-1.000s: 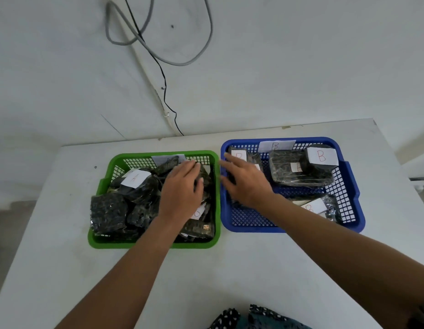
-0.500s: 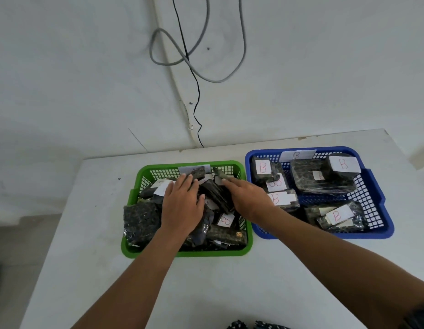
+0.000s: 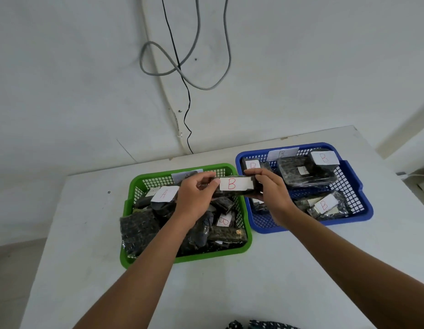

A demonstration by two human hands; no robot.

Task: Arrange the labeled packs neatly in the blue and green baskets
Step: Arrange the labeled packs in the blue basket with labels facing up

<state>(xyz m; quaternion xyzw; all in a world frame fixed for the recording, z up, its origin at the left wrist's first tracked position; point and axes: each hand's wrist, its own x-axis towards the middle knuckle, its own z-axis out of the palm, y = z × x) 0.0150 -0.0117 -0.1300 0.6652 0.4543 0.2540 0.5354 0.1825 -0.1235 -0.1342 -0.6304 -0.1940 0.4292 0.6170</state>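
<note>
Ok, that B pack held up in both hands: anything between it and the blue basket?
Nothing visible blocks the way. The B pack, held by the left hand and right hand, hangs over the gap between the green basket and the blue basket, whose near left part shows bare mesh.

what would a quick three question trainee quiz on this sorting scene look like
1. True or false: the held pack is gripped by one hand only.
2. Multiple choice: the letter on the held pack's label is (a) A (b) B (c) C.
3. Fill in: besides the held one, a pack labelled B lies in the ___ basket among packs where an A label shows.

Key
1. False: the left hand and right hand each hold an end, above the gap between the green basket and blue basket.
2. b
3. green
</note>
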